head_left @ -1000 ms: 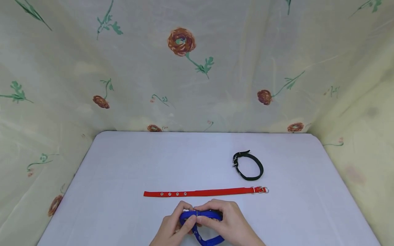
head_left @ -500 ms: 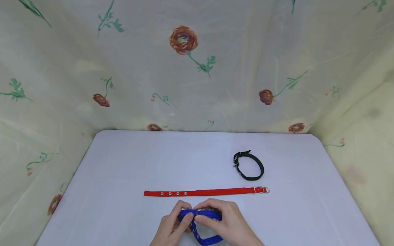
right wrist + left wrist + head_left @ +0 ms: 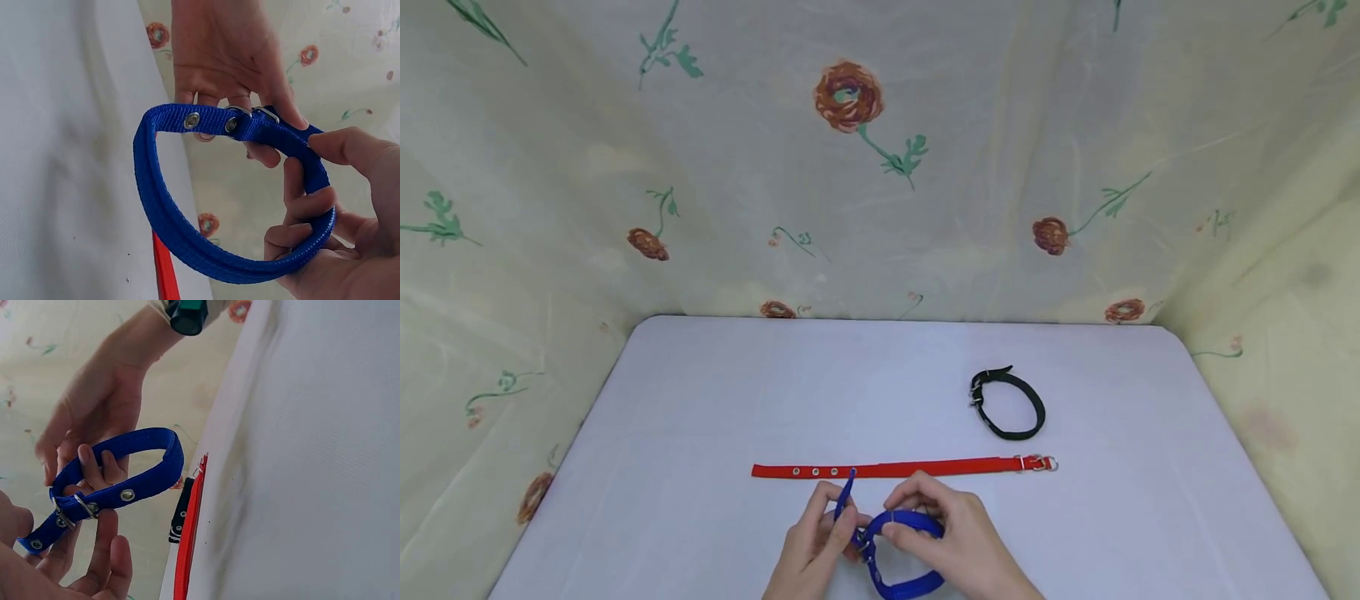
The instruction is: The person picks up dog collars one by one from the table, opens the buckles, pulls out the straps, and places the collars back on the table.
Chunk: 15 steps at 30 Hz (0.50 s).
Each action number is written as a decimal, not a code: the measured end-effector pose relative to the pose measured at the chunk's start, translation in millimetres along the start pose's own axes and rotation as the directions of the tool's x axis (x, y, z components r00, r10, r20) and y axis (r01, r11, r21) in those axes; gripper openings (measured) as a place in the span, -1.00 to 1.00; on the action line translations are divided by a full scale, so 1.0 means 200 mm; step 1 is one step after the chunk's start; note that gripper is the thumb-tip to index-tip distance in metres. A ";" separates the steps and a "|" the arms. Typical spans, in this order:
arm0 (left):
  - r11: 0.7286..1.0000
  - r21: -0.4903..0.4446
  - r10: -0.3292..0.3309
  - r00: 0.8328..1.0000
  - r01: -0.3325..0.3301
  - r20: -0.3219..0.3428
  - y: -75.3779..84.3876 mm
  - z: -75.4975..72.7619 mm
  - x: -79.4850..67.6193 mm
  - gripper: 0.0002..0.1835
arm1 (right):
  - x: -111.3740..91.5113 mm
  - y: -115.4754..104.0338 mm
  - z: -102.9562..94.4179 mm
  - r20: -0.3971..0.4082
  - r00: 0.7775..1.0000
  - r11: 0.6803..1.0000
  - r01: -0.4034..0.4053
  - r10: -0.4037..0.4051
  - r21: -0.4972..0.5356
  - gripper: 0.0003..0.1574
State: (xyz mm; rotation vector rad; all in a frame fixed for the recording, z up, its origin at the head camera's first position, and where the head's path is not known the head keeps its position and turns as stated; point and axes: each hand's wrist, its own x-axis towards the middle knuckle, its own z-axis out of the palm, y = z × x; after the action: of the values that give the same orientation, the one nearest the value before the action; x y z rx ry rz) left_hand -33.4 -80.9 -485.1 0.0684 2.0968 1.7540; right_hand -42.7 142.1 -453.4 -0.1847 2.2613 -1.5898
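Note:
A blue collar point(image 3: 910, 589) with metal eyelets is bent into a loop and held up between both hands. Its tail passes through the metal buckle point(image 3: 62, 512), as the left wrist view shows. My left hand point(image 3: 805, 550) pinches the tail's end between thumb and fingers, its other fingers under the buckle. My right hand point(image 3: 966, 537) grips the far side of the loop, with some fingers inside it, seen in the right wrist view. Just beyond the hands lies a red collar point(image 3: 925, 469), stretched out straight, its buckle end to the right.
Behind the red collar, to the right, a black collar point(image 3: 1037, 408) lies fastened in a ring. The white table point(image 3: 700, 400) reaches back to a flower-patterned cloth point(image 3: 955, 250), which also hangs along both sides.
The blue collar's tail now sticks up, swung away from the loop at the left hand, where before it lay along the band. The hands have drawn slightly apart.

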 end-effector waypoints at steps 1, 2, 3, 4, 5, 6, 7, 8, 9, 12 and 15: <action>1.000 -0.017 0.002 1.000 -0.002 -0.011 0.00 0.00 0.00 -0.60 | 0.00 0.00 0.00 -0.005 1.000 1.000 -0.006 0.006 0.021 -0.61; 0.999 -0.032 0.001 1.000 -0.002 -0.021 0.00 0.00 0.00 -0.60 | 0.00 0.00 0.00 -0.011 1.000 0.999 -0.015 0.015 0.042 -0.61; 0.999 -0.051 -0.003 1.000 0.001 -0.029 0.00 0.00 0.00 -0.61 | 0.00 0.00 0.00 -0.017 1.000 0.998 -0.023 0.024 0.066 -0.60; 0.998 -0.065 -0.006 0.999 0.003 -0.038 0.01 0.01 -0.01 -0.59 | 0.00 -0.01 0.01 -0.024 0.999 0.996 -0.031 0.033 0.085 -0.59; 0.997 -0.073 -0.003 0.999 0.000 -0.046 0.01 0.01 -0.01 -0.59 | 0.00 -0.01 0.01 -0.026 0.999 0.993 -0.044 0.047 0.108 -0.58; 0.997 -0.079 -0.001 0.999 -0.003 -0.051 0.01 0.01 -0.01 -0.59 | 0.00 -0.01 0.01 -0.028 0.998 0.989 -0.053 0.058 0.136 -0.57; 0.996 -0.090 -0.002 0.998 -0.004 -0.057 0.02 0.02 -0.01 -0.58 | 0.00 -0.02 0.02 -0.031 0.997 0.984 -0.063 0.069 0.166 -0.55; 0.995 -0.095 0.001 0.998 -0.007 -0.062 0.02 0.02 -0.01 -0.59 | 0.00 -0.02 0.02 -0.039 0.996 0.978 -0.074 0.083 0.195 -0.54; 0.994 -0.105 0.008 0.998 -0.015 -0.064 0.02 0.03 -0.01 -0.58 | 0.01 -0.03 0.02 -0.048 0.995 0.972 -0.075 0.088 0.225 -0.53; 0.991 -0.131 0.017 0.998 -0.026 -0.066 0.03 0.05 -0.02 -0.57 | 0.01 -0.03 0.02 -0.067 0.992 0.949 -0.085 0.110 0.302 -0.48; 0.981 -0.194 0.006 0.998 -0.018 -0.059 0.03 0.05 -0.03 -0.53 | 0.01 -0.03 0.02 -0.072 0.990 0.937 -0.091 0.122 0.337 -0.46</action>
State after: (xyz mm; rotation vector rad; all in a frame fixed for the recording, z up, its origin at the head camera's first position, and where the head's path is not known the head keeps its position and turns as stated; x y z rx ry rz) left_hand -25.9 -71.2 -479.0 -0.0256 1.9561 1.9806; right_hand -44.2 136.0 -448.6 0.1015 1.9867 -1.9238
